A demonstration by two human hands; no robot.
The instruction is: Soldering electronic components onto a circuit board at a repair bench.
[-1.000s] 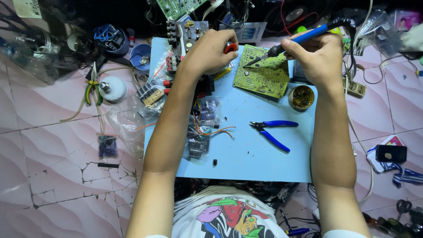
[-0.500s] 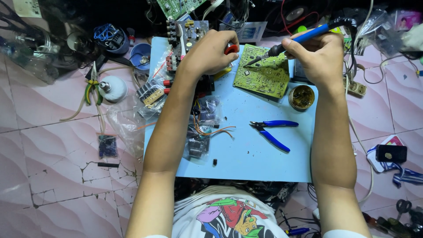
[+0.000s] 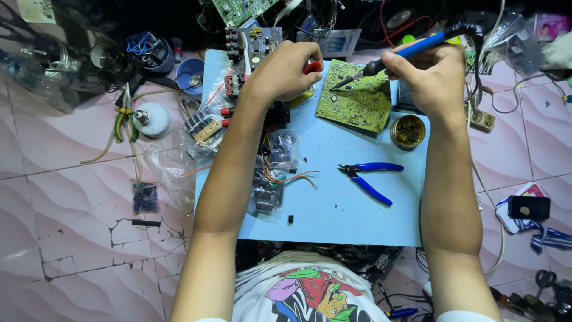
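R hand [image 3: 432, 74] gripped blue soldering iron [image 3: 405, 52], tip left-down onto green board [image 3: 357, 104] | L hand [image 3: 286, 71] closed on red-capped tool [image 3: 311, 67] at board's left edge | I judged R nearer.

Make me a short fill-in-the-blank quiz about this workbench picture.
1. The right hand holds a blue-handled soldering ____.
2. Its tip touches the ____ printed circuit board.
3. The blue-handled cutting pliers lie on the light ____ mat.
4. The left hand holds something ____.

Missing words: iron; green; blue; red
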